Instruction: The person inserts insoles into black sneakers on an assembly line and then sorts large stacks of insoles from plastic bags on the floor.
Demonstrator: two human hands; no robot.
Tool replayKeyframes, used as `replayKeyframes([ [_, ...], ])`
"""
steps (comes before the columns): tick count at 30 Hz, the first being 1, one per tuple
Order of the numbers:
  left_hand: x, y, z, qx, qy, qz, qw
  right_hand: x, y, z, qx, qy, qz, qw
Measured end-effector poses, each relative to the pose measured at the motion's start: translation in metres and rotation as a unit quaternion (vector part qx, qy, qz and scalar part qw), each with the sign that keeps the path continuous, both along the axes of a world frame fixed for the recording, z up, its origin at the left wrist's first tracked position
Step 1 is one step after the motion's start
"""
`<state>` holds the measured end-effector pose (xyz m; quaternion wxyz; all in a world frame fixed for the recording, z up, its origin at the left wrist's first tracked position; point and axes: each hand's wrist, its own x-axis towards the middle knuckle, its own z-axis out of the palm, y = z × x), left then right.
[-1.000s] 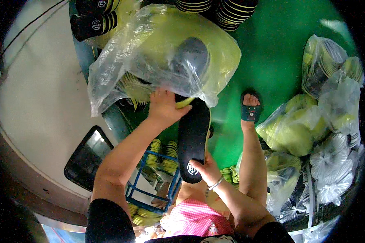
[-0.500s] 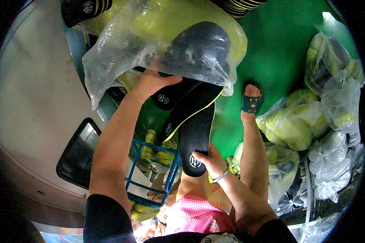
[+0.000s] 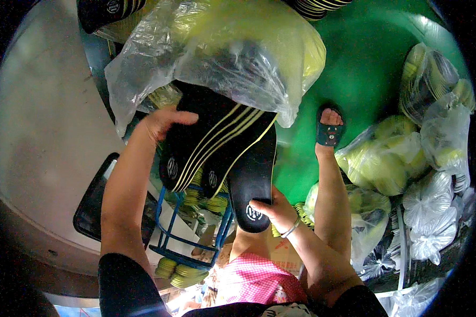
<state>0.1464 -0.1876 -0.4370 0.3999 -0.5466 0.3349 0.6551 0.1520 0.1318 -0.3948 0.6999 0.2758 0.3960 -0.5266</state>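
Note:
Several black insoles with yellow-green edges fan out from the mouth of a clear plastic bag [image 3: 238,68], which still covers their far ends. My left hand [image 3: 166,122] is closed around the left-hand stack of insoles [image 3: 211,142], its thumb lying on top. Lower right, my right hand [image 3: 277,211] grips the heel of another black insole [image 3: 254,179], thumb beside the white round print. Between them one more insole heel [image 3: 212,177] sticks out. What lies under the right-hand insole is hidden.
A blue metal basket frame [image 3: 193,253] with insoles stands below my hands. Filled plastic bags [image 3: 386,158] lie along the right on the green floor [image 3: 365,68]. At left are a pale table [image 3: 47,116] and a black tray [image 3: 98,195].
My left hand has moved left and slightly down, bringing a stack of insoles out from under the bag. The right hand stays nearly in place on its insole.

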Motion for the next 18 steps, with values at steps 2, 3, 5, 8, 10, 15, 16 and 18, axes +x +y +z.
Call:
replayKeyframes([
  [2,-0.011,0.022,0.026,0.023,-0.132,-0.009,0.991,-0.001,-0.001,0.002,0.006,0.014,0.012,1.0],
  [3,-0.014,0.04,0.044,-0.009,-0.099,-0.011,0.995,-0.001,-0.002,0.003,0.005,0.026,0.02,0.999],
  [5,0.004,0.063,0.026,0.07,-0.057,-0.09,0.992,-0.001,0.004,0.001,0.024,0.064,0.038,0.997],
  [8,0.031,0.085,0.029,0.009,0.019,-0.091,0.996,0.015,0.013,-0.009,0.025,0.14,0.102,0.985],
  [10,0.055,0.097,0.036,-0.027,0.021,-0.02,0.999,0.002,0.006,-0.004,0.019,0.148,0.146,0.978],
  [15,0.087,0.115,0.089,-0.178,-0.013,0.268,0.947,-0.01,0.005,0.001,0.011,0.194,0.095,0.976],
  [16,0.1,0.11,0.096,-0.21,-0.034,0.31,0.927,-0.02,0.001,0.004,0.008,0.228,0.06,0.972],
  [18,0.098,0.095,0.109,-0.319,-0.105,0.328,0.883,-0.037,-0.007,0.014,0.02,0.229,-0.053,0.972],
])
